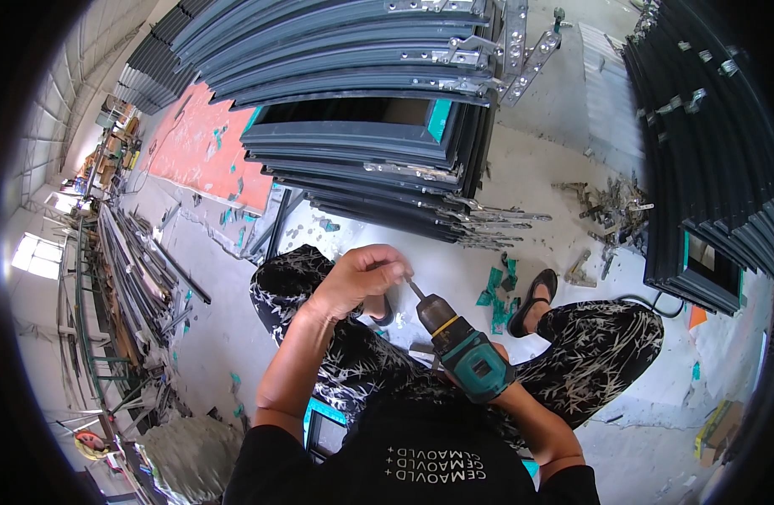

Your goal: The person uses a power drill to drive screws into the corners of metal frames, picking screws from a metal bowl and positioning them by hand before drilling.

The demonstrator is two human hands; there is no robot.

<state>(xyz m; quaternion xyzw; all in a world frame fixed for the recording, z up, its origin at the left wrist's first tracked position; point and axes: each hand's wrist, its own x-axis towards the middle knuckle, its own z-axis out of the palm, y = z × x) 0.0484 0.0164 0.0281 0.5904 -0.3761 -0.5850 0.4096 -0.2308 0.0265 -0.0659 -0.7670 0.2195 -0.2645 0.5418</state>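
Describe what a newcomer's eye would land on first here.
Probably the teal power drill, below centre in the right hand, its bit pointing toward the left hand. Next, the big stack of dark frames at the top centre, and a second stack at the right edge.

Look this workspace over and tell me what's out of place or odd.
The floor looks littered: loose green scraps lie beside the person's right foot, and metal fittings form a jumbled heap left of the right-hand stack of dark frames. Both look odd against the orderly stacking. No clear damage shows.
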